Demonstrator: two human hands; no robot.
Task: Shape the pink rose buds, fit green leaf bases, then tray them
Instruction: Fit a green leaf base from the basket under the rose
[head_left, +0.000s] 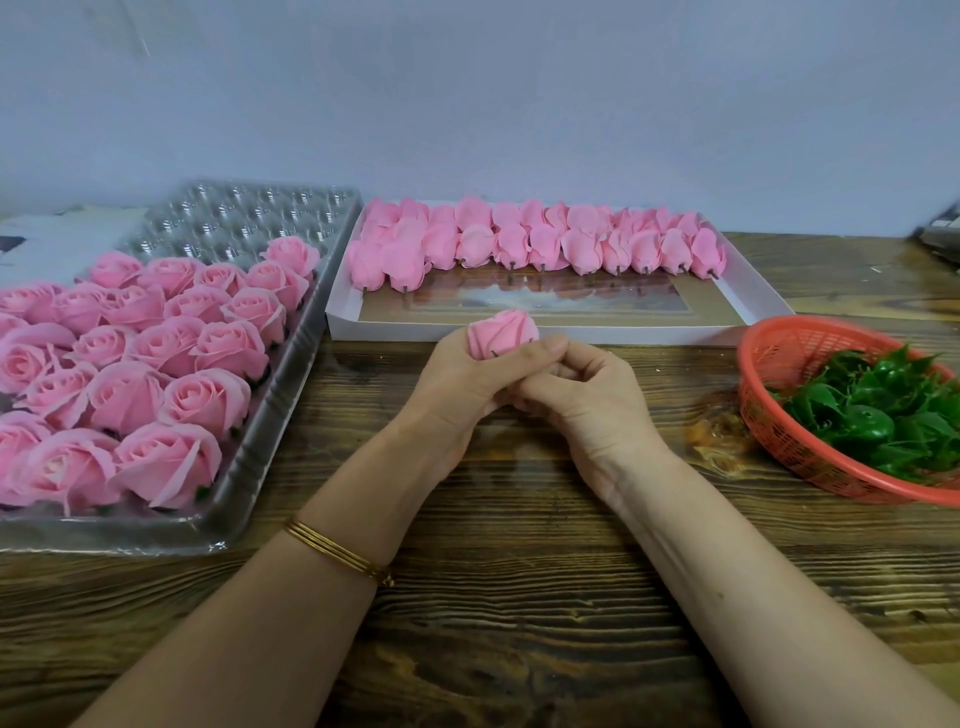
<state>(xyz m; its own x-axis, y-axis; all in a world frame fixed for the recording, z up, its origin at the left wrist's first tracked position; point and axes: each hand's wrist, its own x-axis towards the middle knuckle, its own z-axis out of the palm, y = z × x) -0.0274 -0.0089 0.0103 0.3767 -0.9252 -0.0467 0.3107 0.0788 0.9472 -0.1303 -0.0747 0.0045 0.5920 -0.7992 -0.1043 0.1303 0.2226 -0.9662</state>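
A closed pink rose bud (501, 332) is held at the middle of the table in my left hand (457, 379), fingers wrapped round its base. My right hand (587, 395) presses against the left from the right, its thumb touching the bud's lower edge; its fingers are curled and what they hold is hidden. Several unshaped buds (535, 244) lie in rows in a white box (571, 330) behind my hands. Finished open roses (145, 353) fill most of a clear plastic tray (249, 467) on the left. Green leaf bases (878, 415) lie in a red basket (769, 415) on the right.
The wooden table (519, 597) stretches toward me below my forearms. The clear tray's far rows of cups (249, 218) hold nothing. A grey wall stands behind. A dark object (943, 234) pokes in at the far right edge. A gold bangle (337, 553) circles my left wrist.
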